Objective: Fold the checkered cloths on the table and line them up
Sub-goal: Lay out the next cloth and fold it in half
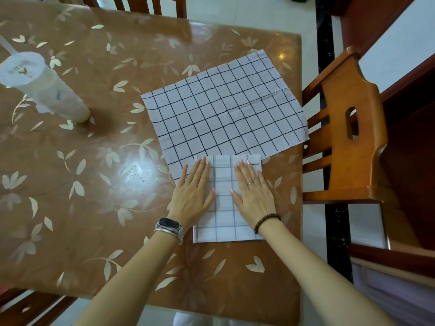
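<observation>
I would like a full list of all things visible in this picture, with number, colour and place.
folded checkered cloth: 1, white with dark lines, near table edge
unfolded checkered cloth: 1, same colours, spread behind it, partly under it
table: 1, brown, pale leaf pattern
cup: 1, translucent white, with straw, far left
wooden chair: 1, orange-brown, right of table; parts of others at the edges
watch: 1, dark, left wrist
bead bracelet: 1, brown, right wrist
ring: 1, silver, right hand
left hand: flat on folded cloth
right hand: flat on folded cloth
</observation>
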Demonstrator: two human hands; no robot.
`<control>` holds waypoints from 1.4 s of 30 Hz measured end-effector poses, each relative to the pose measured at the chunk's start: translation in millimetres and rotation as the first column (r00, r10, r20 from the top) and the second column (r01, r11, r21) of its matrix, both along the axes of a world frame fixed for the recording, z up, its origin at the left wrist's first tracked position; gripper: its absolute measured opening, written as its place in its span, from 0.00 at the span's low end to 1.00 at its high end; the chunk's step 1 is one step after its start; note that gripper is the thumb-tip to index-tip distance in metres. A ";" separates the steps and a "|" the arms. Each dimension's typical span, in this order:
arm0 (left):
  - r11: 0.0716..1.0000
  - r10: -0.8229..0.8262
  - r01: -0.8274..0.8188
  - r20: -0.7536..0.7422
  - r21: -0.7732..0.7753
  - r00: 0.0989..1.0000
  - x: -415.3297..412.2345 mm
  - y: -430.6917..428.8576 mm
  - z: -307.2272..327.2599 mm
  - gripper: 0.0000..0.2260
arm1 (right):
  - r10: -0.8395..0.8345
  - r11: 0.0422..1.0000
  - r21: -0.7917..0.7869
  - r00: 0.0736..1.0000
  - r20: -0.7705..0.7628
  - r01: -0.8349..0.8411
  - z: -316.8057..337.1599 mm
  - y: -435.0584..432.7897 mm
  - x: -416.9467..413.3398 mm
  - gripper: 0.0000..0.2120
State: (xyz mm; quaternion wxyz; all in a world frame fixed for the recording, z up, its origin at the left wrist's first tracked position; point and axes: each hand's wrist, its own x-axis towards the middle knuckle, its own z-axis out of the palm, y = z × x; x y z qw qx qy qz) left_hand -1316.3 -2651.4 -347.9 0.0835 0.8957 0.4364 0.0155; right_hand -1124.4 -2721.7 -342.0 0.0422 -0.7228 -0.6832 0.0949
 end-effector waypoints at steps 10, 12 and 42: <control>0.992 -0.122 0.120 -0.034 -0.047 0.992 -12.7 -54.1 -8.9 0.34 | 0.051 0.993 -0.114 0.996 0.079 -0.042 -8.5 -44.6 -23.0 0.33; 0.991 -0.115 0.111 -0.049 -0.077 0.992 -13.2 -53.6 -11.5 0.35 | 0.058 0.991 -0.127 0.995 0.082 -0.047 -9.2 -43.7 -22.9 0.34; 0.930 -0.362 0.359 -0.031 -0.077 0.932 -70.1 -89.7 9.9 0.24 | -0.770 0.609 -0.487 0.319 -0.553 0.626 54.0 -95.8 -3.4 0.20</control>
